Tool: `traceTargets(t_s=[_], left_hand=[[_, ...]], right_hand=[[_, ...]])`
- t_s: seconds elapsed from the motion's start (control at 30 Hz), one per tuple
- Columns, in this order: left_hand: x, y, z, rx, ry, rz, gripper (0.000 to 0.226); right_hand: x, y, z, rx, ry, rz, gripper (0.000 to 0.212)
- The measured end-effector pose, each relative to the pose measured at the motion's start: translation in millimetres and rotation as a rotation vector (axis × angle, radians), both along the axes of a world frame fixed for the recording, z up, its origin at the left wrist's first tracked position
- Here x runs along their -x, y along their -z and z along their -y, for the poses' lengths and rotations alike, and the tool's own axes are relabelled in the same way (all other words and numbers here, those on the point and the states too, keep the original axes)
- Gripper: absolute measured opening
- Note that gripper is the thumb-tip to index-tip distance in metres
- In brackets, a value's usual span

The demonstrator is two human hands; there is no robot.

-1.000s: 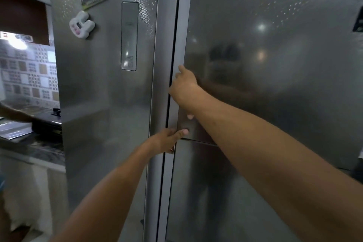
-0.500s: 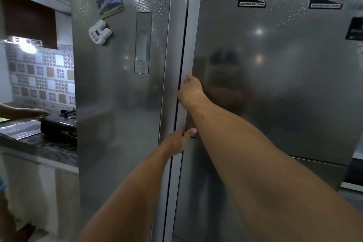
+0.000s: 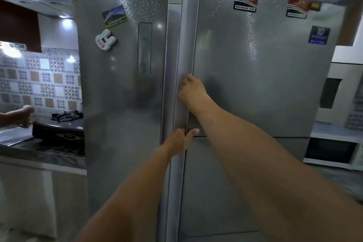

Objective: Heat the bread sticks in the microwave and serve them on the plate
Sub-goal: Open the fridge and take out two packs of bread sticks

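Bread sticks not in view — we grip the upper fridge door [image 3: 255, 74] edge with right hand [image 3: 193, 92], left hand [image 3: 179, 139] fingers at the seam below (grip unclear); microwave [image 3: 332, 152] untouched — everything left.

This is a home kitchen. The right hand [image 3: 193, 92] grips the edge of a tall brushed-steel side-by-side refrigerator [image 3: 255, 76] dotted with magnets. Far left of that grip, a black gas stove [image 3: 60, 125] sits on a dark stone counter [image 3: 39, 155] below a patterned tile backsplash [image 3: 39, 82]. Far right, a white microwave [image 3: 332, 152] rests on a shelf.
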State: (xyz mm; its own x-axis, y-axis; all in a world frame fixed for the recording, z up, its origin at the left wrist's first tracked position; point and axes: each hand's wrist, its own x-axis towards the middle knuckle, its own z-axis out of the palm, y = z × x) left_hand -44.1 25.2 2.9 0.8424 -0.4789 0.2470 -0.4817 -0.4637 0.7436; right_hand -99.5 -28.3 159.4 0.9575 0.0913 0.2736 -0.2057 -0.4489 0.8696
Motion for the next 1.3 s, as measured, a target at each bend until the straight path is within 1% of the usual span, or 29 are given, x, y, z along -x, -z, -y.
traceTargets(t_s=[0.13, 0.23, 0.33, 0.4, 0.5, 0.57, 0.63, 0.7, 0.77, 0.83, 0.87, 0.9, 0.97, 1.03, 1.07, 1.17, 1.2, 1.23, 1.27, 1.3], left_hand=[[30.9, -4.7, -8.6, -0.087, 0.012, 0.059, 0.064], [62.7, -3.2, -10.1, -0.085, 0.023, 0.066, 0.061], [99.5, -3.2, -8.8, -0.075, 0.002, 0.118, 0.061], [130.5, -4.1, -6.7, -0.133, -0.02, 0.206, 0.059], [182.9, -6.2, 0.5, -0.25, 0.001, 0.392, 0.055], [219.9, -9.0, 5.0, -0.434, 0.034, 0.525, 0.048], [248.3, -4.9, 8.7, -0.576, 0.1, 0.584, 0.043], [272.5, 5.4, 11.0, -0.708, 0.206, 0.69, 0.04], [295.1, 18.5, 14.8, -0.736, 0.263, 0.739, 0.038], [316.9, 25.8, 17.3, -0.721, 0.319, 0.758, 0.028], [328.8, 28.9, 19.3, -0.709, 0.388, 0.801, 0.023], [332.0, 34.5, 21.4, -0.675, 0.484, 0.868, 0.02], [335.9, 46.1, 28.6, -0.7, 0.738, 1.032, 0.015], [335.4, 57.5, 39.6, -0.704, 0.896, 1.278, 0.012], [341.2, 60.1, 46.1, -0.704, 0.925, 1.43, 0.013], [370.5, 60.8, 69.5, -0.753, 0.97, 1.625, 0.023], [380.7, 59.8, 79.0, -0.827, 0.953, 1.676, 0.03], [391.1, 57.9, 86.6, -0.928, 0.899, 1.707, 0.036], [398.2, 60.1, 96.1, -0.985, 0.832, 1.765, 0.04], [403.4, 65.6, 108.5, -0.976, 0.814, 1.827, 0.042]], right_hand=[[33.6, 3.5, 0.1, -0.008, -0.048, 0.013, 0.035], [67.0, 3.2, 1.3, -0.004, -0.077, 0.012, 0.033], [104.3, 1.9, 4.7, 0.005, -0.091, 0.027, 0.035], [135.2, 1.4, 8.1, -0.013, -0.117, 0.042, 0.037], [181.2, 4.9, 17.8, -0.029, -0.158, 0.077, 0.038], [210.8, 8.3, 25.3, -0.015, -0.172, 0.099, 0.037], [240.0, 10.9, 35.0, -0.01, -0.182, 0.095, 0.039], [268.4, 12.5, 46.0, -0.022, -0.18, 0.074, 0.042], [292.4, 16.4, 62.1, 0.015, -0.181, 0.1, 0.039], [317.0, 21.5, 76.7, 0.033, -0.218, 0.148, 0.022], [332.8, 24.2, 85.7, 0.008, -0.25, 0.167, 0.02], [344.8, 27.3, 91.1, -0.028, -0.248, 0.168, 0.026], [371.3, 34.2, 103.0, -0.085, -0.192, 0.163, 0.03], [394.9, 44.3, 114.6, -0.19, -0.136, 0.194, 0.039], [405.7, 51.9, 119.1, -0.282, -0.117, 0.231, 0.044], [434.9, 84.4, 122.4, -0.697, -0.128, 0.438, 0.049], [443.6, 95.8, 122.3, -0.86, -0.127, 0.517, 0.047], [452.1, 104.8, 121.7, -1.028, -0.113, 0.593, 0.039], [459.0, 111.9, 121.5, -1.182, -0.101, 0.669, 0.028], [466.5, 118.2, 122.3, -1.329, -0.094, 0.749, 0.021]])
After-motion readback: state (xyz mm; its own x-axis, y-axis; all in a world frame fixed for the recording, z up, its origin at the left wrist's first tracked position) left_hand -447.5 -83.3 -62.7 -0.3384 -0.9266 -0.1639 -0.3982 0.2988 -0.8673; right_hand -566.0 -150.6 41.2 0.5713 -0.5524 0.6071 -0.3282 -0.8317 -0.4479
